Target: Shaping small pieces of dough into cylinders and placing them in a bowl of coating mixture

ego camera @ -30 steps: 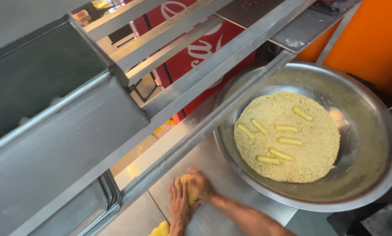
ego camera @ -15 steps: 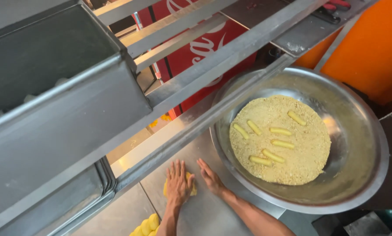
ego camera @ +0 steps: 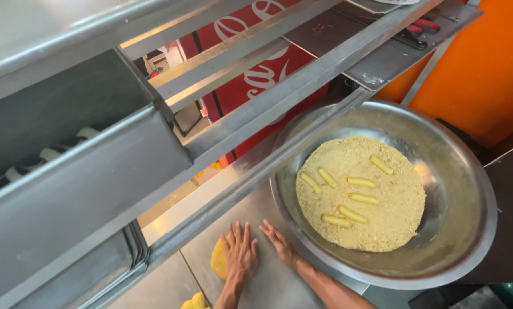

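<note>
Dough, a soft yellow lump [ego camera: 219,258], lies on the steel worktop [ego camera: 268,283] at the near edge of the scene, partly under the person's left hand [ego camera: 239,254]. That hand is flat, fingers spread and pointing away from the person, palm pressing down on the right side of the lump; the visible part of the dough sticks out to the left of the palm. The right hand [ego camera: 279,243] rests just to the right, also open and flat on the worktop, fingers angled toward the far left, holding nothing and apart from the dough. The left hand is therefore the one on the dough.

To the right, close beside the right hand, sits a large round steel bowl [ego camera: 468,229]. Inside it is a flat bed of pale crumbs [ego camera: 394,223], and on the crumbs lie six short yellow dough sticks [ego camera: 362,198], separate from one another. More yellow dough [ego camera: 194,301] shows at the near edge, left of the forearms. Steel shelf rails [ego camera: 302,86] cross the far side.
</note>
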